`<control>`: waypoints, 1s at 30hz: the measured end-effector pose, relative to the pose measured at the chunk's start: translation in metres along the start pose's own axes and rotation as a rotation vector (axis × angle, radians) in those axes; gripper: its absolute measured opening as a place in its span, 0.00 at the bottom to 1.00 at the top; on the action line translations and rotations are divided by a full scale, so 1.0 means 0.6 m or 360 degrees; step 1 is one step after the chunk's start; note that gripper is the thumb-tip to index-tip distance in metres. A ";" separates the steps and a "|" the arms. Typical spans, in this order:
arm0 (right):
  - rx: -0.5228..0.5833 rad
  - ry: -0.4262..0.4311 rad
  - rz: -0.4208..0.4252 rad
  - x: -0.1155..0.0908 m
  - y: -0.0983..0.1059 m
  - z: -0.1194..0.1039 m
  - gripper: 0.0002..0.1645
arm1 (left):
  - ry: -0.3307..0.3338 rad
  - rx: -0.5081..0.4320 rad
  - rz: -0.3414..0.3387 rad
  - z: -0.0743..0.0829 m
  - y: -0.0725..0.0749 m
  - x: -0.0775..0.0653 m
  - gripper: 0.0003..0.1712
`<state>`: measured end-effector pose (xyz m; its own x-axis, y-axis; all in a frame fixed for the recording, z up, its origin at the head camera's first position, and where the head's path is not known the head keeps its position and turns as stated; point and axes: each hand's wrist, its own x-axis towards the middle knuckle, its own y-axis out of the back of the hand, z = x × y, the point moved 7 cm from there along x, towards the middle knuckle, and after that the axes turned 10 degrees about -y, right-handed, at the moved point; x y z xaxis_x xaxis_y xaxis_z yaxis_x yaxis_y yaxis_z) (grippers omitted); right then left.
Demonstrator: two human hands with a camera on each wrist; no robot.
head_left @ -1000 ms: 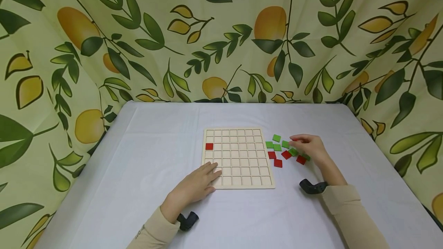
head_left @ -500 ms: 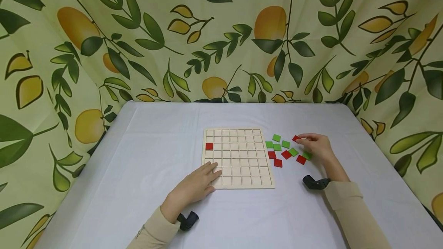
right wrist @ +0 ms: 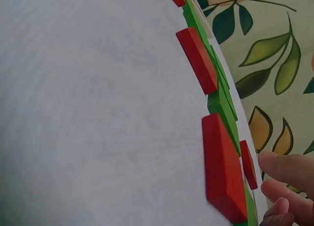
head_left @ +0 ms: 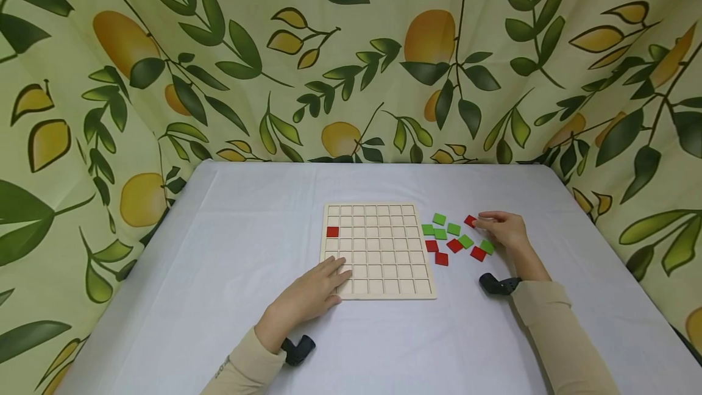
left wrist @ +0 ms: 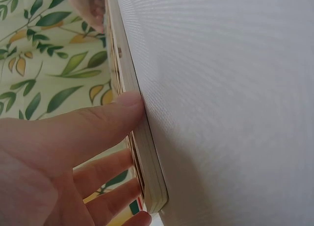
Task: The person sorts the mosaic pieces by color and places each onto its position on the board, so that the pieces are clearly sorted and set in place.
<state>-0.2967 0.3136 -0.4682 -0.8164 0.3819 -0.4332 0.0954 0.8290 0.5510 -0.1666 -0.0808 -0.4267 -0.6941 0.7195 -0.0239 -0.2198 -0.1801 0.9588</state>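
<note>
A pale wooden board (head_left: 378,252) with a grid of square recesses lies on the table. One red tile (head_left: 332,232) sits in its left column. My left hand (head_left: 307,293) rests on the board's lower left corner, fingers spread. In the left wrist view, its thumb (left wrist: 128,102) touches the board's edge (left wrist: 147,157). At the far right of the loose tiles my right hand (head_left: 504,229) has its fingertips beside a red tile (head_left: 470,220). In the right wrist view, that tile lies on the table next to the fingers (right wrist: 282,166); no grip on it is visible.
Several green tiles (head_left: 440,234) and red tiles (head_left: 441,259) lie scattered just right of the board. A white cloth (head_left: 247,218) covers the table, and a patterned curtain (head_left: 373,96) hangs around it. Dark wrist devices (head_left: 298,350) are by both sleeves.
My right hand has moved a little to the right, uncovering the far red tile and the green tiles beneath it. My left hand has stayed still on the board.
</note>
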 end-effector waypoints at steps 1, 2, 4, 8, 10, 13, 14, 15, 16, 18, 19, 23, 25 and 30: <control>-0.0014 -0.0007 0.0004 0.001 -0.001 0.001 0.31 | 0.0002 -0.0004 -0.0002 0.000 0.000 0.000 0.28; -0.0031 -0.0011 0.0011 0.003 -0.002 0.001 0.31 | 0.0004 -0.0009 -0.0004 0.000 0.000 0.000 0.28; -0.0063 -0.0010 0.0023 0.005 -0.003 0.002 0.31 | 0.0010 -0.0011 -0.0007 -0.001 0.000 0.000 0.28; -0.0093 -0.0007 0.0024 0.005 -0.007 0.001 0.32 | 0.0021 -0.0021 -0.0008 -0.002 -0.001 0.000 0.28; -0.0091 -0.0022 0.0022 0.003 -0.007 0.000 0.31 | 0.0024 -0.0033 -0.0003 -0.001 -0.001 0.001 0.28; -0.0072 -0.0042 0.0019 -0.001 -0.008 0.000 0.30 | 0.0025 -0.0039 0.0003 -0.001 -0.001 0.001 0.28; -0.0071 -0.0049 0.0019 -0.002 -0.008 0.000 0.30 | 0.0025 -0.0040 0.0003 -0.001 -0.001 0.001 0.28; -0.0075 -0.0052 0.0016 -0.003 -0.009 0.000 0.29 | 0.0024 -0.0037 0.0004 -0.001 -0.001 0.000 0.28; -0.0074 -0.0053 0.0015 -0.003 -0.009 0.000 0.29 | 0.0022 -0.0032 0.0003 -0.001 -0.001 0.000 0.28; -0.0078 -0.0052 0.0010 -0.003 -0.010 0.000 0.29 | 0.0020 -0.0024 0.0002 -0.002 -0.001 0.000 0.28; -0.0082 -0.0045 0.0013 -0.002 -0.010 0.000 0.29 | 0.0018 -0.0022 0.0001 -0.002 -0.001 0.000 0.28; -0.0101 -0.0023 0.0011 0.001 -0.009 0.000 0.30 | 0.0021 -0.0021 -0.0004 -0.005 -0.003 0.001 0.28; -0.0113 -0.0019 0.0008 0.003 -0.008 -0.001 0.31 | 0.0022 -0.0022 -0.0006 -0.005 -0.004 0.001 0.28; -0.0103 -0.0041 0.0002 0.005 -0.007 0.001 0.32 | 0.0014 -0.0022 -0.0007 -0.002 -0.001 0.001 0.28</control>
<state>-0.2992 0.3115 -0.4723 -0.8014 0.3937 -0.4502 0.0585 0.8008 0.5961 -0.1679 -0.0810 -0.4275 -0.6989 0.7145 -0.0308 -0.2326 -0.1863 0.9546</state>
